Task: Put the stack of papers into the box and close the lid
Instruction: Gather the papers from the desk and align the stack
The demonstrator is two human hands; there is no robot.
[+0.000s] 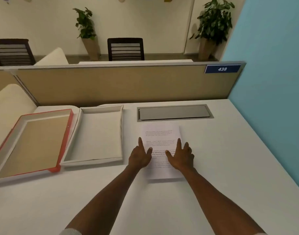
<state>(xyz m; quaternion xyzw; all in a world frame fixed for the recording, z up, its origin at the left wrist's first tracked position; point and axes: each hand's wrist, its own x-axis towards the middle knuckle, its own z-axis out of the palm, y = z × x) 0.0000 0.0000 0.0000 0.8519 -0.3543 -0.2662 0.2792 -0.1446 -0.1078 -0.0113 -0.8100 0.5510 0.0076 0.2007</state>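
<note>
- Smooth, matte white desk (230, 167), with a flat rectangular grey metal cable hatch (174, 113) set flush into it at the far side.
- Behind the desk, a tan fabric partition (111, 83) with a grey rim and a blue plate (222, 69) reading 438.
- Shallow rectangular box (119, 133) of off-white card, open, thin upright walls, plain pale floor; lying left of centre on the desk.
- Just left of it and touching or nearly so, the lid (65, 138), upturned: red outer edges, white inner walls, tan cardboard-coloured inside.
- Stack of papers (159, 133): thin, white, rectangular, faint printed lines of text on the top sheet, flat on the desk right of the box and near the hatch.
- Left hand (141, 156) open, fingers spread, resting on the left edge of the stack, gripping nothing.
- Right hand (181, 156) likewise open and splayed, lying on the right part of the sheet, thumb pointing inward.
- Stack between and under both hands, its far half uncovered.
</note>
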